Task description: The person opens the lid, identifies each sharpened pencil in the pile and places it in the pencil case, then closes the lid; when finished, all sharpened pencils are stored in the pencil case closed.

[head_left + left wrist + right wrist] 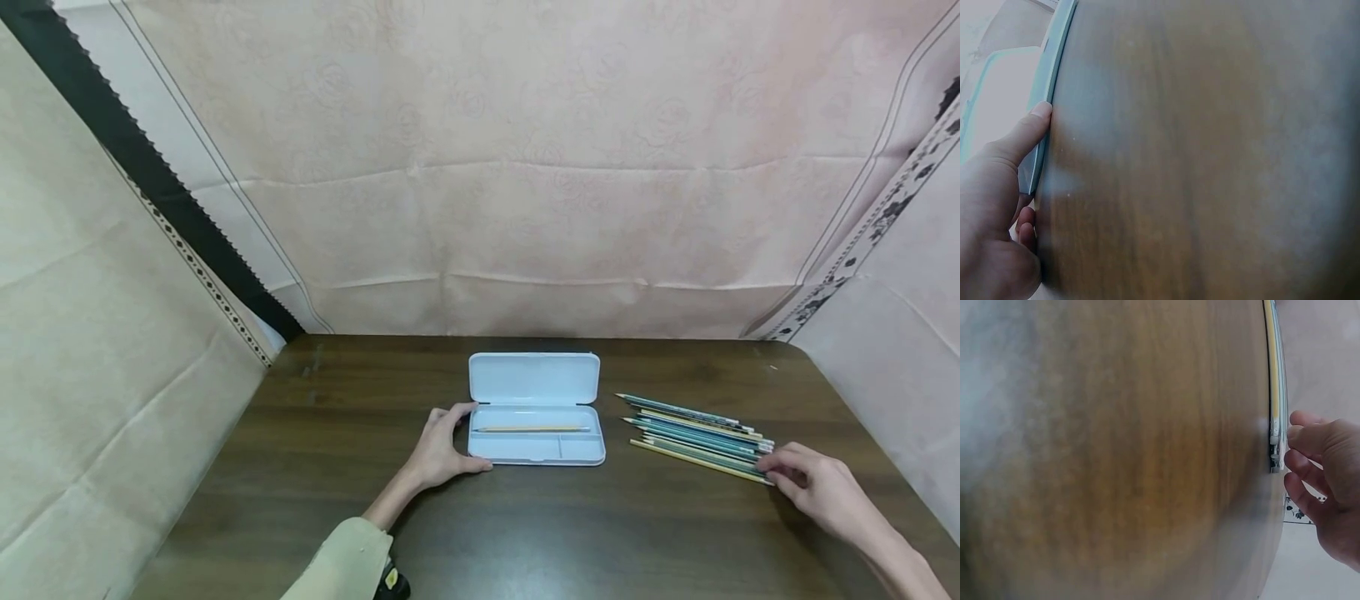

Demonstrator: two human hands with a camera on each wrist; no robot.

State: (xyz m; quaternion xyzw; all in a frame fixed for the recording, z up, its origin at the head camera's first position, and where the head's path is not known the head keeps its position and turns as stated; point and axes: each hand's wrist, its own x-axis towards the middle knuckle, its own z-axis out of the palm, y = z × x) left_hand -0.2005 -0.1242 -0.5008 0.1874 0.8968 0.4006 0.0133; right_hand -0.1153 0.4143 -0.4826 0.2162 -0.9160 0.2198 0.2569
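A light blue pencil case (536,460) lies with its lid (534,377) raised at the back. One yellow pencil (532,429) rests lengthwise inside the tray. My left hand (442,450) grips the case's left end, its thumb at the front edge and a finger at the back corner. To the right of the case, several green, blue and yellow pencils (693,437) lie side by side in a loose bundle. My right hand (817,483) pinches at the right end of a green pencil near the front of the bundle. Its fingertips partly hide that end.
The brown wooden table (525,533) has a far edge close behind the case. Pale patterned cloth (562,208) hangs behind the table and on both sides. A low divider (560,447) stands in the case's tray.
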